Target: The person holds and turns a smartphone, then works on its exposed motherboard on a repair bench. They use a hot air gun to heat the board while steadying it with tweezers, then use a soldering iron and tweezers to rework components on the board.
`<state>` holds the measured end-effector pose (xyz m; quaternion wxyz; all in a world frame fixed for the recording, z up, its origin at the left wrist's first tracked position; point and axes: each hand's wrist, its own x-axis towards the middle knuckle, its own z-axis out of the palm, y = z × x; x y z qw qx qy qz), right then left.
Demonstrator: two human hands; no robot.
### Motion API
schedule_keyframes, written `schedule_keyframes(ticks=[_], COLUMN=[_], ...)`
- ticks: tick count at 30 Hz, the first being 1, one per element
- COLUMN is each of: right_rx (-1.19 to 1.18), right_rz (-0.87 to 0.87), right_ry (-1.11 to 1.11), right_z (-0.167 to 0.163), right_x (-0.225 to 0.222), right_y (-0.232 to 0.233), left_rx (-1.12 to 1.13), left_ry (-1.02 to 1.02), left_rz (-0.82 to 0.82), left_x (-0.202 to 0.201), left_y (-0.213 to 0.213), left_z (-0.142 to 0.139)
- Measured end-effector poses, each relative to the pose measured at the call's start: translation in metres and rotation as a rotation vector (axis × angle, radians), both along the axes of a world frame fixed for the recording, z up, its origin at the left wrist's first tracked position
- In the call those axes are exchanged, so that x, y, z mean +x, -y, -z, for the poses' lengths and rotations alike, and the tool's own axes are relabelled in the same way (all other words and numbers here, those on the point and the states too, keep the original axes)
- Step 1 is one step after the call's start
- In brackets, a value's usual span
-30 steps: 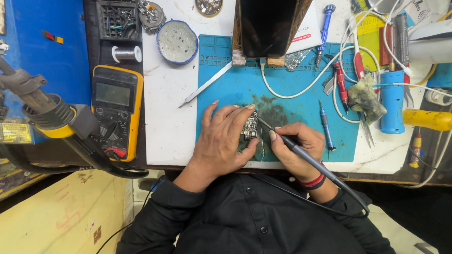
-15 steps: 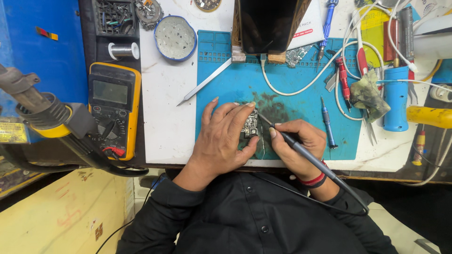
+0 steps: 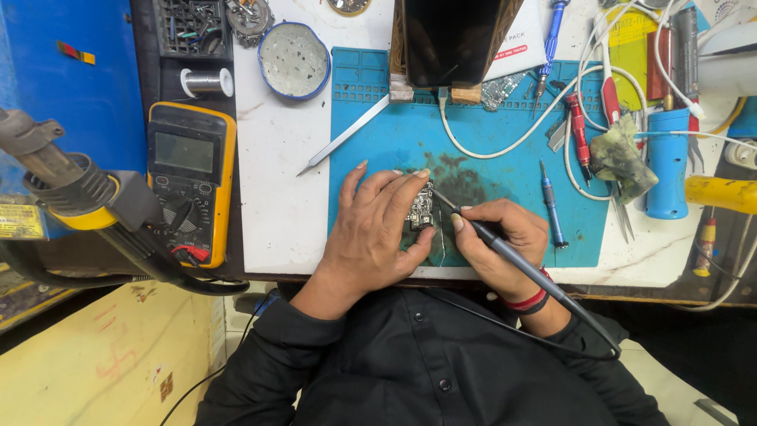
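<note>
Small circuit board pinned under the left hand while the right hand brings a soldering iron to it, lower centre of the frame.

The circuit board [image 3: 421, 210] lies on the blue work mat [image 3: 505, 170], long axis running up and down the frame. The left hand [image 3: 378, 229] presses it flat from the left, fingers spread over its edge. The right hand [image 3: 497, 241], just right of the board, is closed pen-style round the soldering iron [image 3: 505, 244], whose tip slants up-left onto the board's upper right corner. Further out: metal tweezers [image 3: 347, 136] above left, a yellow multimeter [image 3: 189, 181] at left.
</note>
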<state>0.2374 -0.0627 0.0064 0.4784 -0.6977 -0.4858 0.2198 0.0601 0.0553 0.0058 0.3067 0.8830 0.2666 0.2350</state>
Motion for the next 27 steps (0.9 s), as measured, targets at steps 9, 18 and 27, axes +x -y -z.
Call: schedule_keyframes(ticks=[9, 18, 27], right_rx=[0.001, 0.011, -0.006], right_rz=[0.001, -0.006, -0.003], right_ry=[-0.003, -0.013, -0.019], right_z=[-0.0012, -0.0014, -0.0033], right_x=[-0.0002, 0.0000, -0.0001], right_y=[-0.0004, -0.0012, -0.0016], left_rx=[-0.004, -0.002, -0.007], left_ry=[0.004, 0.008, 0.011], left_rz=[0.002, 0.002, 0.006], left_x=[0.0000, 0.0005, 0.0006], left_y=[0.0004, 0.0004, 0.0002], left_z=[0.0000, 0.0002, -0.0004])
